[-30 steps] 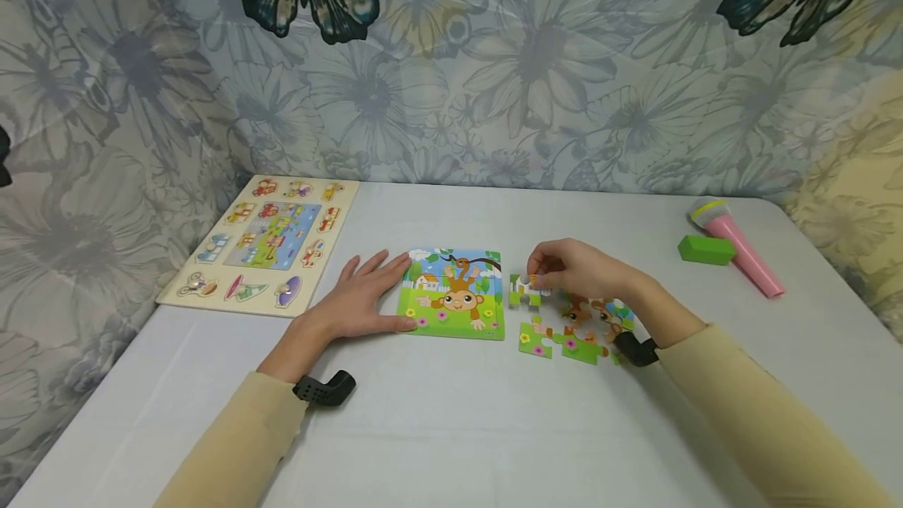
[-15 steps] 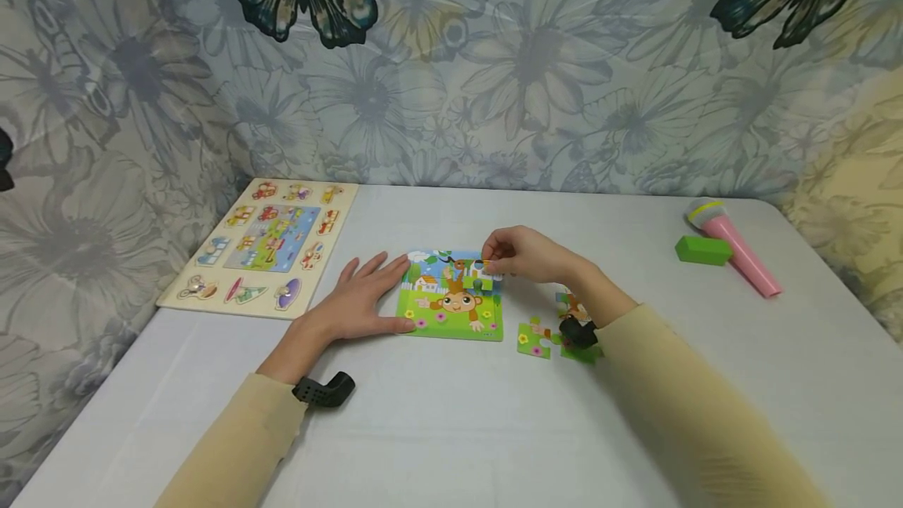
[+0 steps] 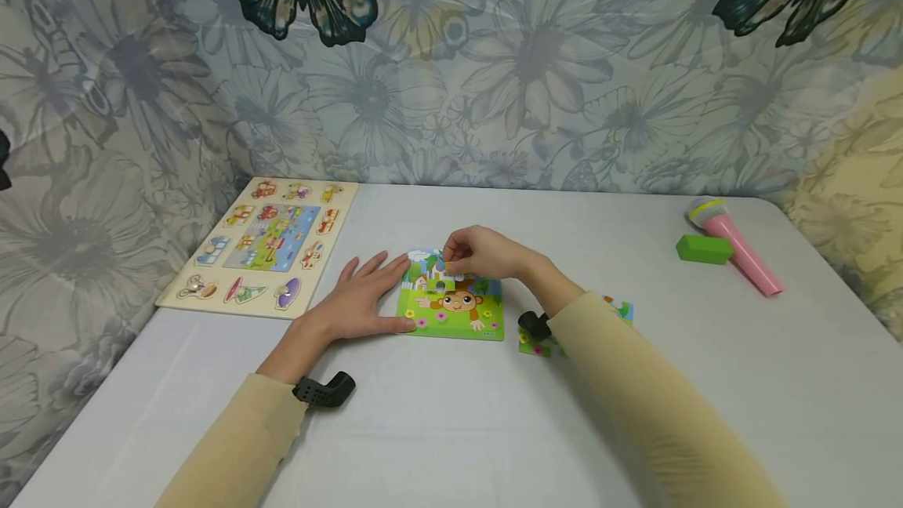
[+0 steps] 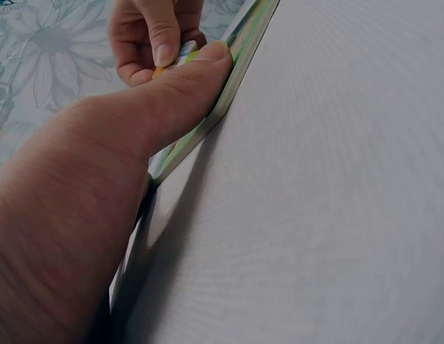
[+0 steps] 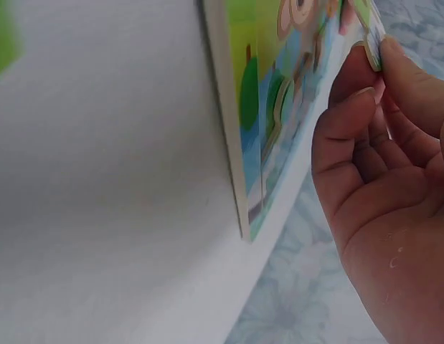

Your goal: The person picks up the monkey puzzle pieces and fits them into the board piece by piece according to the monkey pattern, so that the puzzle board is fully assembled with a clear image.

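The monkey puzzle (image 3: 450, 325) looks like smooth wood, the tablecloth (image 3: 423, 429) matt woven cloth.

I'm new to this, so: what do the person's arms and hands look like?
The left sleeve and right sleeve are long, plain and pale yellow. A curved black left wrist device and a black right wrist device are worn too. The left hand and right hand wear no gloves.

seemingly a play corner: monkey puzzle (image 3: 458, 312), pink microphone (image 3: 748, 255), white table (image 3: 423, 429), flowered backdrop (image 3: 536, 132)

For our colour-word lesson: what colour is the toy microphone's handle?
The microphone handle is pink; the head view shows it best.
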A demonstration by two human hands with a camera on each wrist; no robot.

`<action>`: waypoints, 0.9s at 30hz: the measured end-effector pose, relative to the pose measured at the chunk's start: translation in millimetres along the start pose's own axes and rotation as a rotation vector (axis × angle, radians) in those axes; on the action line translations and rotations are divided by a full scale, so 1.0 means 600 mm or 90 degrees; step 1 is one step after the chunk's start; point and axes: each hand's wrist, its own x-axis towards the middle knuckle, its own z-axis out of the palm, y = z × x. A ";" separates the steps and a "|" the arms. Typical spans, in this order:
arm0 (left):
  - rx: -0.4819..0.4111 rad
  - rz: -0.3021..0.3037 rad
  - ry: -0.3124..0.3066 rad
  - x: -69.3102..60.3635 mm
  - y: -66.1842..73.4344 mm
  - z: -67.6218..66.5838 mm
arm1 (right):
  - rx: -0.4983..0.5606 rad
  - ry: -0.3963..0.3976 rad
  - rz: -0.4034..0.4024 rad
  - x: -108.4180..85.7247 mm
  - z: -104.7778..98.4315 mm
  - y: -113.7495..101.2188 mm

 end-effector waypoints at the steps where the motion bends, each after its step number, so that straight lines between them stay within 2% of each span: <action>1: 0.000 0.000 -0.001 0.000 0.000 0.000 | -0.002 -0.003 0.002 0.002 0.001 -0.002; 19: -0.005 0.011 0.007 -0.001 0.000 0.000 | -0.059 -0.011 0.028 0.035 0.019 -0.014; 27: -0.010 0.012 0.008 -0.002 0.001 -0.001 | -0.087 -0.002 0.009 0.039 0.027 -0.017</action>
